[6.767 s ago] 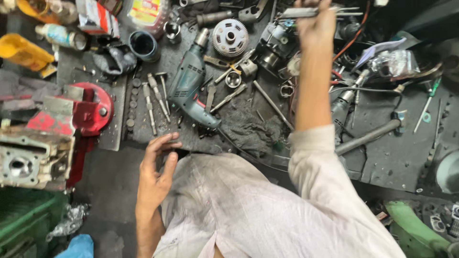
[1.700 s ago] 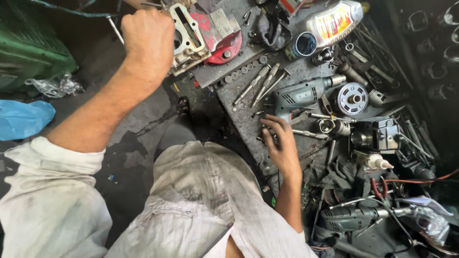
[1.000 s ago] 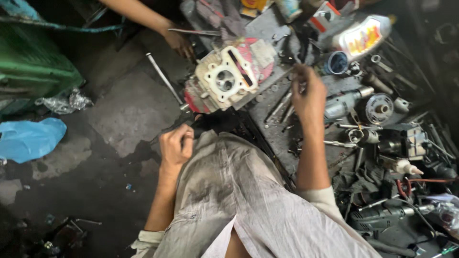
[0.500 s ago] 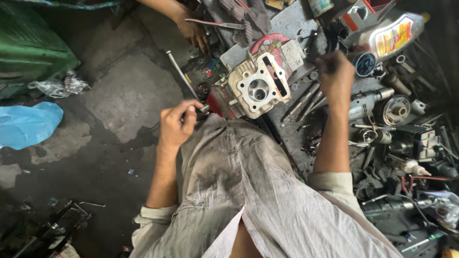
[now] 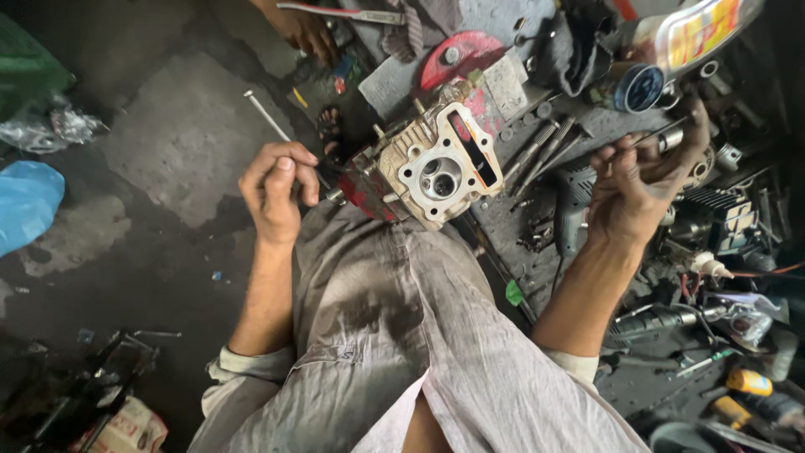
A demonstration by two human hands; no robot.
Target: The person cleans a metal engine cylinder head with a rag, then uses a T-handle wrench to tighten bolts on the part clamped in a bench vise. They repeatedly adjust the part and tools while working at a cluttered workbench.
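Observation:
A grey engine cylinder head (image 5: 436,168) with a round port rests just beyond my knee, on a red part. My left hand (image 5: 272,189) hovers left of it with fingers curled shut, its fingertips by the near end of a long thin metal rod (image 5: 267,117) lying on the floor. I cannot tell whether it pinches anything. My right hand (image 5: 637,180) is raised to the right of the cylinder head, fingers closed on a thin dark metal pin (image 5: 662,134).
Another person's hand (image 5: 302,25) holds a tool at the top. A power drill (image 5: 574,201), loose bolts, an oil bottle (image 5: 696,33) and engine parts crowd the right. A blue bag (image 5: 25,201) lies far left on the dark floor.
The view has shifted closer to the cylinder head. My right hand has come down and right with the pin. My left hand stays curled beside the rod.

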